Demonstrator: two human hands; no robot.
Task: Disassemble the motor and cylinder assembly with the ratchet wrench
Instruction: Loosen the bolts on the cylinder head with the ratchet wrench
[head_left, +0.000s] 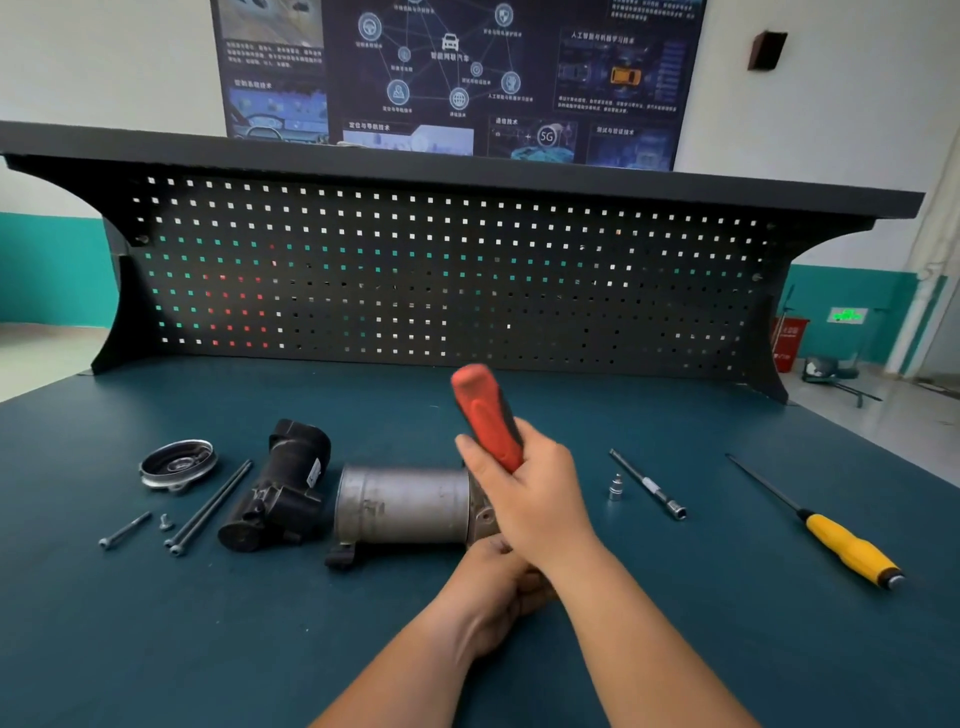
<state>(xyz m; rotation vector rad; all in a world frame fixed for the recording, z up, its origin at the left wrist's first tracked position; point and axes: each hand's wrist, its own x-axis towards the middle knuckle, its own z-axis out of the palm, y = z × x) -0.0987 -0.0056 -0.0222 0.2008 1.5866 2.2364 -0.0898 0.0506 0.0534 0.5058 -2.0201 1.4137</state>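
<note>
Left grip (493, 582) nearest, curled at right end of cylinder (405, 504); contents hidden, cannot tell. Right grip (535, 493) clasps red handle of ratchet wrench (485, 415). Cylinder lies on desk (805, 649), black motor (285, 493) just beside its left end: likely heavy, rigid, smooth metal; brace barrel firmly.

The cylinder (402, 504) lies mid-table (208, 649), with the motor (283, 499) just beside its left end. Further left lie two long bolts (210, 506), then a cover (178, 464) with a short bolt (124, 530) before it. The wrench (485, 415) stands at the cylinder's right end. Rightward lie a socket (615, 487), a bar (649, 486) and a screwdriver (831, 535) nearest the right edge.
</note>
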